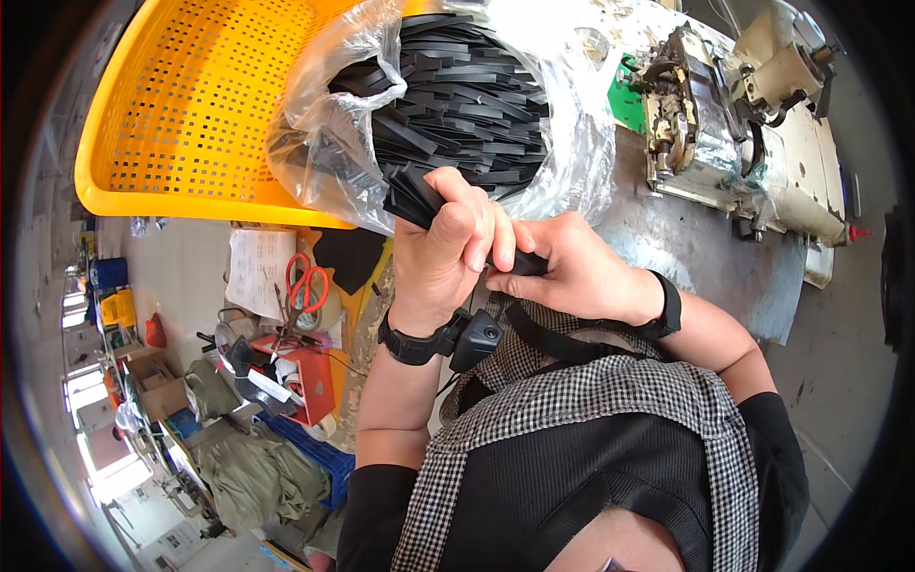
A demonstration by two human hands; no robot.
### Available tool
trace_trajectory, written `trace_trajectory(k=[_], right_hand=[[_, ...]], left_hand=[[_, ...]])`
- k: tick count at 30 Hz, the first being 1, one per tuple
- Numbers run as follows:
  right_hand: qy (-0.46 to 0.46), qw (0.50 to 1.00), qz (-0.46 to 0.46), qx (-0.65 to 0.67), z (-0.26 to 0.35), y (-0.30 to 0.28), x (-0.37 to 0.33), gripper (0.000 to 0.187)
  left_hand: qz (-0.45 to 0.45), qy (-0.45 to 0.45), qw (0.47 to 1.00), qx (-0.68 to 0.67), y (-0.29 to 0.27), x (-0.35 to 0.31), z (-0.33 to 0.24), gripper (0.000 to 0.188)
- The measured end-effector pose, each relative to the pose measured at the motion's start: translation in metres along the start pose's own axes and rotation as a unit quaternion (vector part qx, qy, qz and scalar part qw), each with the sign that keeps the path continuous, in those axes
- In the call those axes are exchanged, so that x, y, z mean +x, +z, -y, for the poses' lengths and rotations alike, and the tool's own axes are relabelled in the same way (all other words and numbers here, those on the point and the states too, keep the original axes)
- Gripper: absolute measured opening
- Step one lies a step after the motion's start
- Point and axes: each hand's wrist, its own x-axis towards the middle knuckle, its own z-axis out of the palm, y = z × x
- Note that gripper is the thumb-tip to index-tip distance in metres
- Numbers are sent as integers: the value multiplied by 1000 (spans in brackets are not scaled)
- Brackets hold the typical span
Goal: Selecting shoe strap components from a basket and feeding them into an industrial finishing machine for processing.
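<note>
Black strips (412,197), bunched in both hands
On my feed, left hand (434,250) fingers curl closely around them; right hand (589,272) fingers pinch their near end, near a clear bag (315,133)

I wear a black-and-white checked apron (610,383) with wide straps; between them shows a ribbed black top (572,458), its short sleeves (777,458) outside the apron. Beside the apron's left edge, my left hand (438,238) has a black wrist strap (408,345) with a boxy, round-lensed camera (477,345); my right hand (572,267), a black wristband (671,305).
</note>
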Motion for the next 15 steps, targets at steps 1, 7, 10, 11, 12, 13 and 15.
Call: trace_trajectory(k=[1,7,10,11,12,13,15], right_hand=[[-1,1000,0,-1,-1,-1,1,20],[-26,997,17,-73,-5,0,1,30],[-100,991,6,-93,0,8,1,26],[-62,995,69,-41,3,4,2,25],[-37,990,135,-2,3,1,4,26],[-16,979,202,36,4,0,4,27],[-70,955,283,61,0,0,6,40]], left_hand=[[1,1,1000,0,1,0,-2,35],[-69,33,996,-45,6,-10,-15,22],[-51,58,997,8,17,-19,-29,35],[-47,55,997,11,19,-21,-31,40],[-72,29,997,4,23,-22,-36,43],[-99,8,995,1,28,-29,-42,46],[-63,-4,998,-23,23,-40,-49,43]])
